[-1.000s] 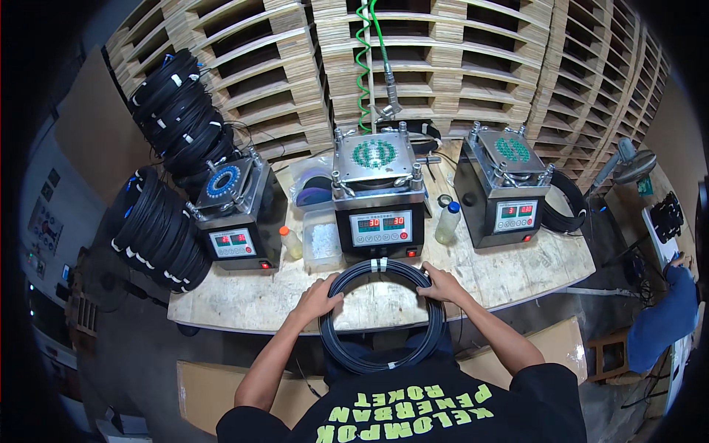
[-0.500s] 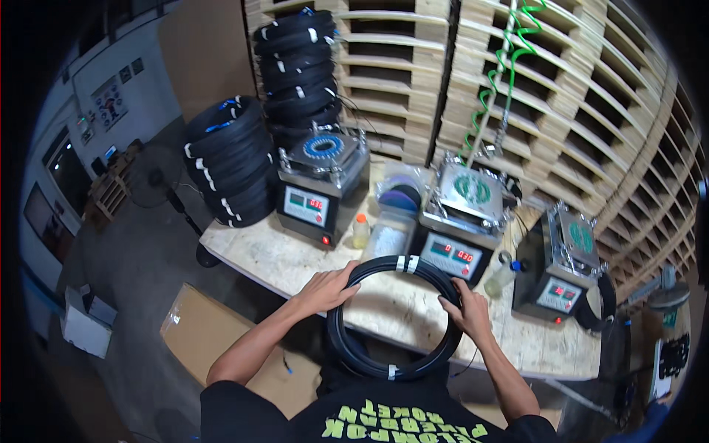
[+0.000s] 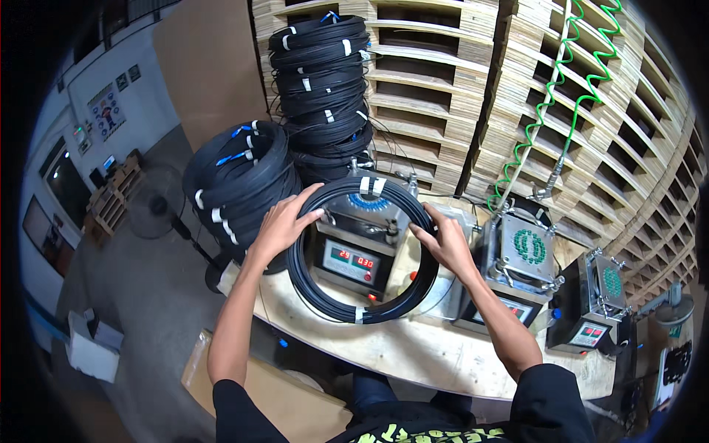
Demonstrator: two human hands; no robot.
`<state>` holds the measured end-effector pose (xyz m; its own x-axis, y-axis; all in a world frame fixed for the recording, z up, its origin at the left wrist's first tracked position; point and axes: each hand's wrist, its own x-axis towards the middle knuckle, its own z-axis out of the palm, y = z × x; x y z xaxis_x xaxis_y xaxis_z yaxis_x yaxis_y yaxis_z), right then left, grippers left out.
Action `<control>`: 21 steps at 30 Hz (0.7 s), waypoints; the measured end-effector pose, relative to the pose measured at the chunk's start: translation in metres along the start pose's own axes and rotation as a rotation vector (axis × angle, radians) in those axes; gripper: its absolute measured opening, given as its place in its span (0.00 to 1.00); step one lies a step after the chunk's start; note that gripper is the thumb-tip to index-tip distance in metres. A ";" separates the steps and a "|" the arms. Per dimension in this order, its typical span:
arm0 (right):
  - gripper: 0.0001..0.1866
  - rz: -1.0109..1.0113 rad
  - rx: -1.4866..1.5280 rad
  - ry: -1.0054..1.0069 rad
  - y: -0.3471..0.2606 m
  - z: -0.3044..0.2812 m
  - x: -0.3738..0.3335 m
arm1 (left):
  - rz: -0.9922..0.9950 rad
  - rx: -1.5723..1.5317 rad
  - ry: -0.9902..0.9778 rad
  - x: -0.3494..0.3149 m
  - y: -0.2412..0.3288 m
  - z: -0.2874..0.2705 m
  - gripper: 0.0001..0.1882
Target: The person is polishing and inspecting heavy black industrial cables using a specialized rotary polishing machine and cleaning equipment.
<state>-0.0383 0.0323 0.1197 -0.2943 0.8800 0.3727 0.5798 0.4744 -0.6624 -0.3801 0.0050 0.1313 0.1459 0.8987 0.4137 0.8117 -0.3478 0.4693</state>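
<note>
A coil of black cable (image 3: 295, 269), bound with white tape at top and bottom, is held up over the worktable between my two hands. My left hand (image 3: 282, 227) grips its upper left side, thumb inside the ring and fingers along the outer edge. On the upper right side my right hand (image 3: 449, 247) is closed on the same coil, thumb toward the inside. Through the ring shows a black box machine (image 3: 343, 277) with a red digital display, metal top plate and blue ring of marks. A loose cable end with a blue tip (image 3: 283, 343) hangs below the coil's left.
Left of the machine stand a tall stack of cable coils (image 3: 319, 88) and a shorter stack (image 3: 233, 181). Two more box machines, the middle one (image 3: 517, 255) and the right one (image 3: 591, 325), sit on the wooden table (image 3: 369, 351). Wooden pallets (image 3: 428, 88) rise behind, with green coiled hoses (image 3: 572, 114).
Both hands have carried the coil forward and to the left, from the table's near edge to in front of the left machine. The head view has shifted as well.
</note>
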 end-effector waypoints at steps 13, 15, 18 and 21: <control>0.32 0.271 0.136 0.045 0.030 0.058 0.032 | -0.044 0.007 -0.273 0.078 -0.066 0.023 0.23; 0.33 0.289 0.246 -0.001 0.032 0.051 0.029 | 0.000 -0.042 -0.304 0.080 -0.078 0.029 0.23; 0.28 0.365 0.274 0.022 0.028 0.044 0.015 | 0.316 -0.136 -0.102 0.076 -0.086 0.027 0.24; 0.20 0.288 0.098 0.371 0.027 0.056 -0.020 | 0.159 -0.201 -0.075 0.049 -0.061 0.011 0.26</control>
<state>-0.0596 0.0287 0.0582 0.1694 0.9173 0.3604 0.5185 0.2281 -0.8241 -0.4163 0.0735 0.1147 0.3101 0.8432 0.4391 0.6474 -0.5255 0.5520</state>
